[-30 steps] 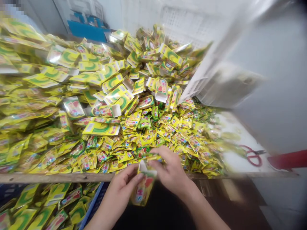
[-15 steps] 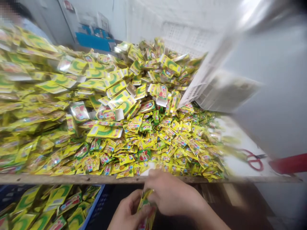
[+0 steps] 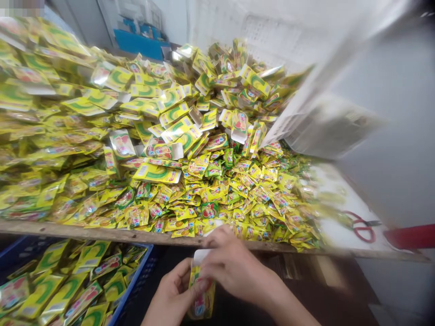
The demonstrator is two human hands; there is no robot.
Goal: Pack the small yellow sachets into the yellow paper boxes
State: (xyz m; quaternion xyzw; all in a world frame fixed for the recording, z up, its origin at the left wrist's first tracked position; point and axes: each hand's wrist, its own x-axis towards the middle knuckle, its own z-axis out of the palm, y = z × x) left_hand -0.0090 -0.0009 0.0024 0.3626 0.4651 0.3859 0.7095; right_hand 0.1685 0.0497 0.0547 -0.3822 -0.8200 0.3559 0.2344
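Below the table's front edge, both my hands hold one small yellow carton (image 3: 202, 290) printed with fruit pictures. My left hand (image 3: 175, 294) grips its lower part from the left, fingers curled around it. My right hand (image 3: 234, 271) covers its upper end, fingers pinched at the white flap. Right behind my hands a wide heap of small yellow sachets (image 3: 231, 194) lies on the table. Further back, flat yellow and green cartons (image 3: 159, 117) are piled high.
A wooden table edge (image 3: 102, 233) runs across the view. A blue crate (image 3: 136, 290) with filled yellow cartons stands below at left. Red-handled scissors (image 3: 362, 228) lie on the white tabletop at right. A tilted white plastic crate (image 3: 306, 108) leans at the back right.
My hands came down from the sachet heap to below the table edge with the carton. My right hand has moved onto the carton's open top.
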